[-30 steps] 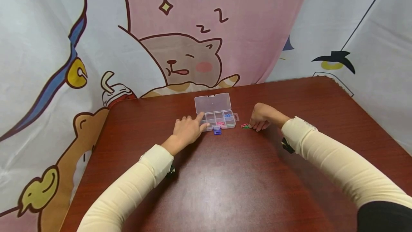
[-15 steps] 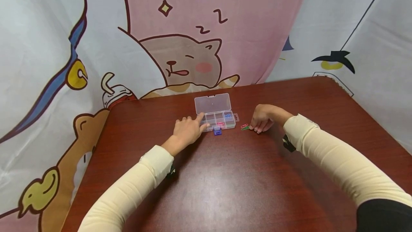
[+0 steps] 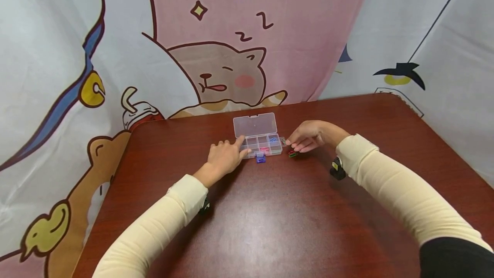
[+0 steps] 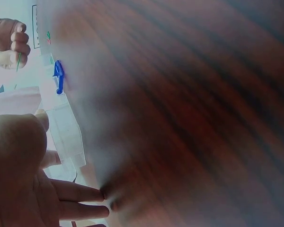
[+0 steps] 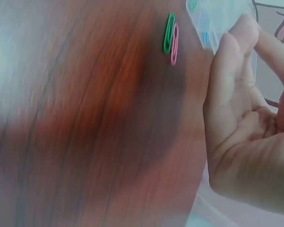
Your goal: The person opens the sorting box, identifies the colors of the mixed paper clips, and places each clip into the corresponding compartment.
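Note:
A clear compartment box (image 3: 252, 145) lies with its lid (image 3: 254, 125) raised at the back. My left hand (image 3: 224, 156) rests at its left end, thumb at the front edge and index finger toward the back, fingers fairly straight. My right hand (image 3: 308, 135) is just right of the box, pinching a green paper clip (image 4: 19, 60) between thumb and fingertip. Below that hand, a green paper clip (image 5: 169, 33) and a pink paper clip (image 5: 174, 45) lie side by side on the table. Pink clips (image 3: 264, 148) and blue clips (image 3: 273, 139) sit in separate compartments.
The box's blue latch (image 3: 260, 158) hangs down at the front. All of this is on a dark reddish-brown table (image 3: 247, 209). A cartoon-printed curtain (image 3: 308, 33) stands behind the table's far edge.
My right hand has risen from the clips on the table and moved left toward the box, carrying a green paper clip. The left hand has stayed at the box.

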A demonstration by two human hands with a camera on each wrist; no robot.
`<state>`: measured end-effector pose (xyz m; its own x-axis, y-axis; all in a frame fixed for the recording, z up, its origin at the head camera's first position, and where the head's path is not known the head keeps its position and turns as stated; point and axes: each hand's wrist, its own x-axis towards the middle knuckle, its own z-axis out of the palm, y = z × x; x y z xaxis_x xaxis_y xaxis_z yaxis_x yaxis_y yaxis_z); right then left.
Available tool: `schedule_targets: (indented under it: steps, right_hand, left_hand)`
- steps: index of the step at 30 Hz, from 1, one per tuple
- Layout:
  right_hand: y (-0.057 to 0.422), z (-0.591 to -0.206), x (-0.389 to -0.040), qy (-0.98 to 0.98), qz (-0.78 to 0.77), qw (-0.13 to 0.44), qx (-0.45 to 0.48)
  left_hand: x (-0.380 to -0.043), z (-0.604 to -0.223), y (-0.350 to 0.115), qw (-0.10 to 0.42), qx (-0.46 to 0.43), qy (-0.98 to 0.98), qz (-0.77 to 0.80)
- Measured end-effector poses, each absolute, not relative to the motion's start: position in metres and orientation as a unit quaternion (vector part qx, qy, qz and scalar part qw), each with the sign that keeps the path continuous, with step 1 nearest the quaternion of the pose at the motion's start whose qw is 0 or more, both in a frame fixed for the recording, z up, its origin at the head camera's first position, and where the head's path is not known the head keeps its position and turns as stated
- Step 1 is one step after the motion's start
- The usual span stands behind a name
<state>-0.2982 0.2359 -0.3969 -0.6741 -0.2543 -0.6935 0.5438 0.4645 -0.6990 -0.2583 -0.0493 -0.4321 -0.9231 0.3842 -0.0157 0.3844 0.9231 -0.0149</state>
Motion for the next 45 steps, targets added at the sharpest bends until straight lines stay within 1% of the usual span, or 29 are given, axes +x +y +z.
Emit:
schedule_targets:
  steps: [7,15,22,34,45]
  right_hand:
    - [0.22,-0.399,-0.3,0.735,-0.541,0.396,0.104]
    - [0.213,-0.398,-0.302,0.743,-0.532,0.395,0.096]
    - [0.215,-0.399,-0.303,0.749,-0.524,0.395,0.096]
    - [0.219,-0.4,-0.302,0.753,-0.518,0.394,0.098]
    - [0.233,-0.4,-0.303,0.765,-0.501,0.394,0.088]
  left_hand:
    - [-0.257,-0.432,-0.049,0.009,0.197,0.98,-0.004]
    - [-0.257,-0.433,-0.05,0.004,0.2,0.98,-0.005]
    - [-0.258,-0.433,-0.05,-0.002,0.201,0.98,-0.009]
    - [-0.26,-0.436,-0.051,0.007,0.198,0.98,-0.011]
    - [-0.26,-0.435,-0.051,-0.003,0.199,0.98,-0.008]
